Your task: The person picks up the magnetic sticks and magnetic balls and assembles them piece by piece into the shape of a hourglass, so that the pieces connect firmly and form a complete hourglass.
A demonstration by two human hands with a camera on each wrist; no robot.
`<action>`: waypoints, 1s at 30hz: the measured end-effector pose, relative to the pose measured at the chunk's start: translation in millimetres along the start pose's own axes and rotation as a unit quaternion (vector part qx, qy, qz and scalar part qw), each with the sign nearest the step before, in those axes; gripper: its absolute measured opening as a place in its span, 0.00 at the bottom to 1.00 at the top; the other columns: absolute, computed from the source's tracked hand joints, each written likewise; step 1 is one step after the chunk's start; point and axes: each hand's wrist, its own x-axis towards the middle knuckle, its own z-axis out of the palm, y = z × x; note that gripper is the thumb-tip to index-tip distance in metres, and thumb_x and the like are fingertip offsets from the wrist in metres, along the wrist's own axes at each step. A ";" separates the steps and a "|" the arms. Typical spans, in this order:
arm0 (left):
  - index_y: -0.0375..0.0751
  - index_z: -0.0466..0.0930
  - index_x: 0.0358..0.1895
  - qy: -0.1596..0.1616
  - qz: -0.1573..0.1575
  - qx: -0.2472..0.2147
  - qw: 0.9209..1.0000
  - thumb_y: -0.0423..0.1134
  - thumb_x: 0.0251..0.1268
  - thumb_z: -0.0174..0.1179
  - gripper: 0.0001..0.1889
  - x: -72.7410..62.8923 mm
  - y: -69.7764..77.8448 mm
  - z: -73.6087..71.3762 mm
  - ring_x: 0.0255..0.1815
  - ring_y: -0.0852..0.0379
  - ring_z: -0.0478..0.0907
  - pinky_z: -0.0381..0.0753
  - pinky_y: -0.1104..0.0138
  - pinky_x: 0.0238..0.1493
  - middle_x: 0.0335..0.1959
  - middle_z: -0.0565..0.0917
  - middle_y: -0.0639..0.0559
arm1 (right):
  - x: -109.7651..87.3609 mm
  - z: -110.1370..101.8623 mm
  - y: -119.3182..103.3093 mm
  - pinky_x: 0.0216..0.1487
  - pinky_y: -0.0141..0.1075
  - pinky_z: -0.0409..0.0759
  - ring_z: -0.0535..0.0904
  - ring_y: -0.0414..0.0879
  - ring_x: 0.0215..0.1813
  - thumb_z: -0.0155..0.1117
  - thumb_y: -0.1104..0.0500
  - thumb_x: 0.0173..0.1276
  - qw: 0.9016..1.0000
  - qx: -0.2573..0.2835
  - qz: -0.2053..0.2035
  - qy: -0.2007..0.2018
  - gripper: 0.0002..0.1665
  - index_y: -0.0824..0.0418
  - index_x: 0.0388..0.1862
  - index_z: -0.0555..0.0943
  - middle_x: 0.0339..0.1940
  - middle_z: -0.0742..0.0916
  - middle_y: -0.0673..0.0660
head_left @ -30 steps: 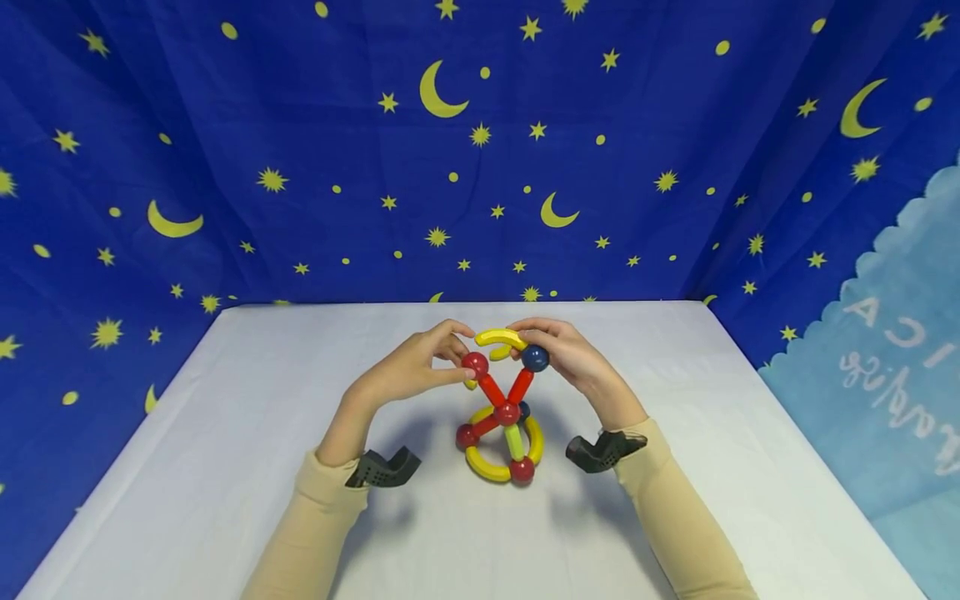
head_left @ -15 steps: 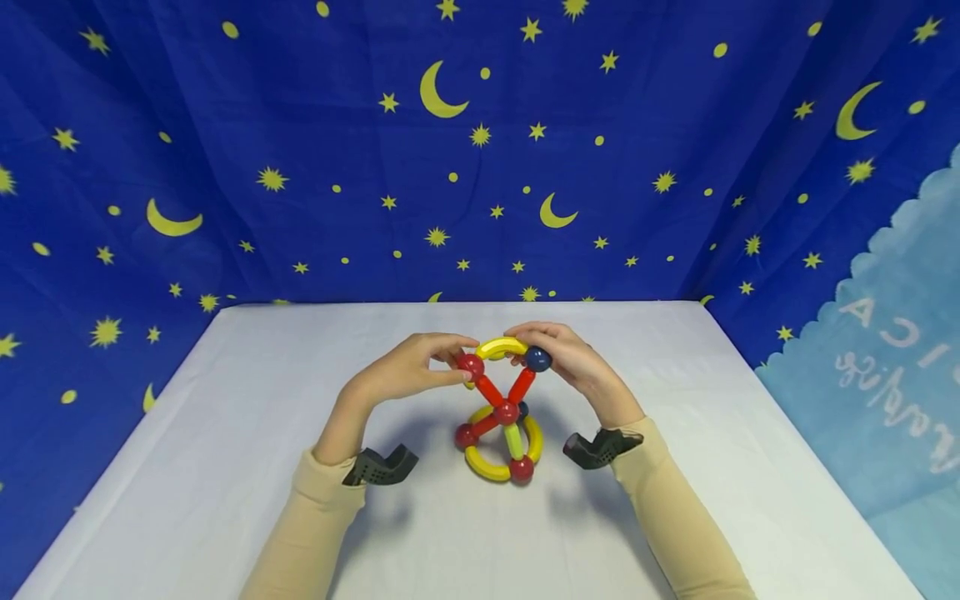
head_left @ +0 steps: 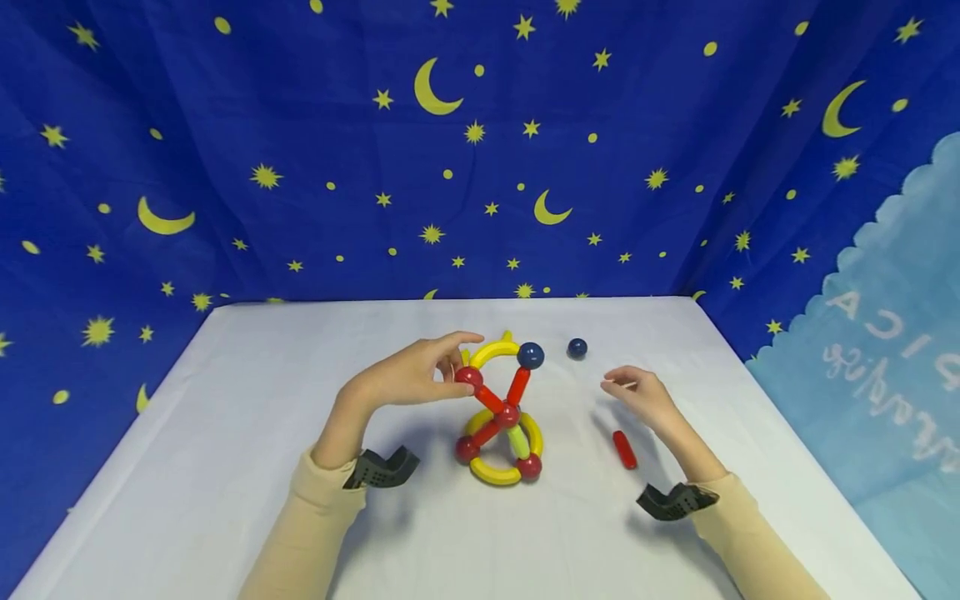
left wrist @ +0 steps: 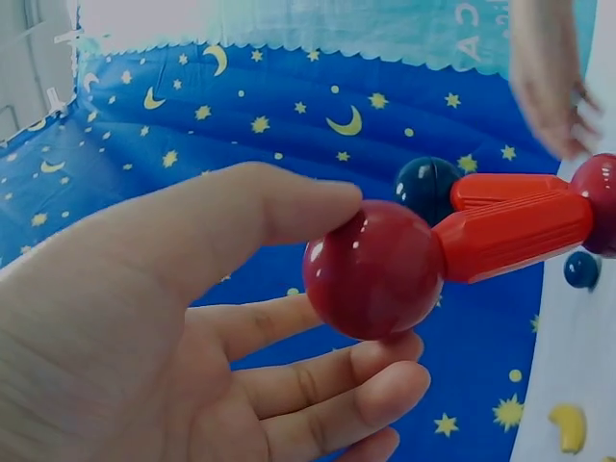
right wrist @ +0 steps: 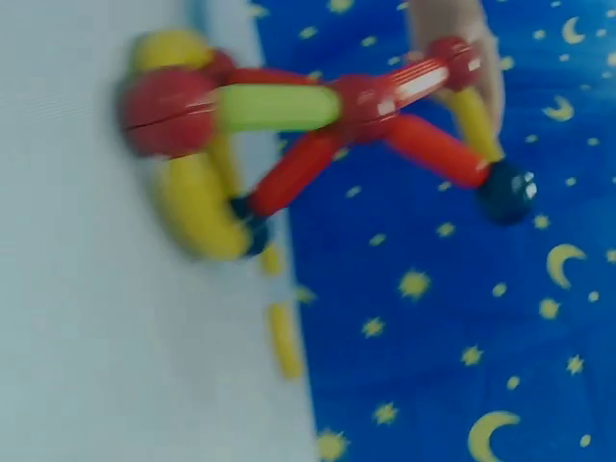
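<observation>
A magnetic ball-and-stick figure stands on the white table. Its ring base has yellow curved rods (head_left: 495, 473) and red balls (head_left: 530, 466). From a red centre ball (head_left: 507, 416), two red rods (head_left: 518, 387) rise in a V. My left hand (head_left: 408, 372) pinches the upper-left red ball (left wrist: 373, 271), thumb on top and fingers beneath. A yellow curved rod (head_left: 491, 352) spans from there to the upper-right dark blue ball (head_left: 531, 356). My right hand (head_left: 645, 396) hovers right of the figure, fingers loosely bent and holding nothing visible.
A loose dark blue ball (head_left: 577, 348) lies behind and right of the figure. A loose red rod (head_left: 624, 450) lies on the table near my right wrist. Yellow curved rods (right wrist: 285, 341) lie toward the table's back edge. A blue starry curtain (head_left: 480, 167) hangs behind.
My right hand has let go of the figure's upper-right part and moved right and nearer. A loose blue ball and red rod now show. The figure has shifted slightly; my left hand stays on its ball.
</observation>
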 end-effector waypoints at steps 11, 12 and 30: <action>0.46 0.53 0.74 -0.054 0.023 -0.013 0.998 0.46 0.59 0.65 0.41 -1.3 7.3 2.1 0.39 0.58 0.76 0.78 0.66 0.40 0.33 0.79 0.54 | -27.6 20.6 32.8 0.29 0.31 0.73 0.74 0.41 0.27 0.70 0.66 0.52 0.996 -0.055 -0.071 -0.008 0.16 0.70 0.41 0.80 0.27 0.83 0.58; 0.45 0.53 0.74 -0.056 0.026 -0.015 0.998 0.46 0.59 0.65 0.41 -0.9 7.6 2.6 0.39 0.58 0.76 0.78 0.66 0.40 0.32 0.79 0.53 | -26.8 21.5 29.1 0.29 0.30 0.74 0.76 0.40 0.28 0.70 0.67 0.53 0.996 -0.042 -0.080 0.004 0.16 0.70 0.41 0.81 0.27 0.84 0.59; 0.45 0.54 0.74 -0.066 0.029 -0.027 0.997 0.47 0.59 0.65 0.42 2.3 4.9 4.7 0.38 0.57 0.76 0.78 0.65 0.38 0.30 0.79 0.53 | -51.2 60.5 -72.0 0.39 0.29 0.83 0.79 0.34 0.40 0.69 0.70 0.56 0.935 0.226 -0.265 0.063 0.12 0.68 0.41 0.82 0.36 0.81 0.62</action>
